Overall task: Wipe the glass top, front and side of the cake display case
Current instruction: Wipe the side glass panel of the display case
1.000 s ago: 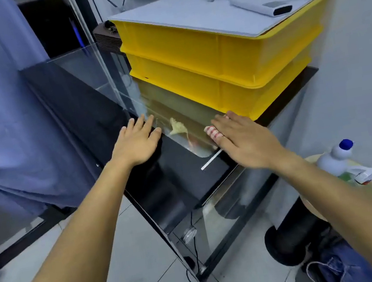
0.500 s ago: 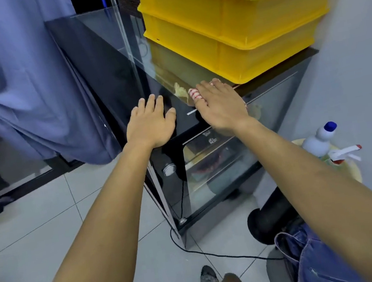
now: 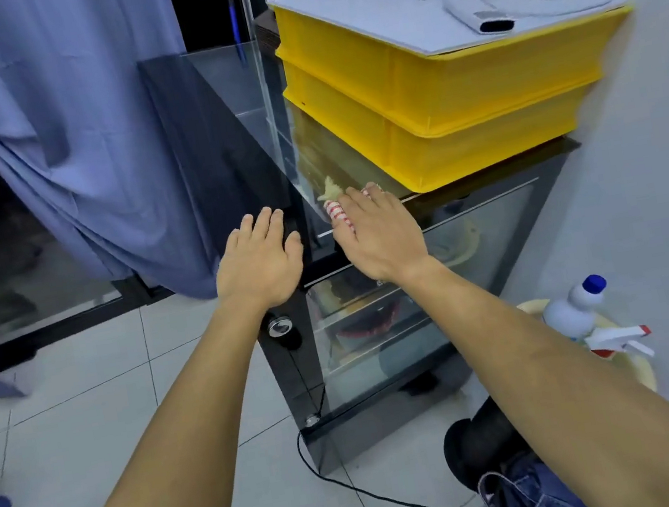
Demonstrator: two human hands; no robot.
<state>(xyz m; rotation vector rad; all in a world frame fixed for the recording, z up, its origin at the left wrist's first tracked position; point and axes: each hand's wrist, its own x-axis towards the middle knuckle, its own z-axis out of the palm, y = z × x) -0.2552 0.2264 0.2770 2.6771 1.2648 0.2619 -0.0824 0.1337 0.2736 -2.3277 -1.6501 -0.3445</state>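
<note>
The cake display case (image 3: 380,333) stands at centre frame, two stacked yellow crates (image 3: 451,90) on its glass top toward 1 o'clock. A blue curtain (image 3: 65,142) hangs at 10 o'clock. The left hand (image 3: 257,263) lies flat, fingers straight, on the near corner. The right hand (image 3: 377,231) presses flat on a red-and-white striped cloth (image 3: 335,211) just at its 11 o'clock. A spray bottle (image 3: 574,311) sits at 4 o'clock.
</note>
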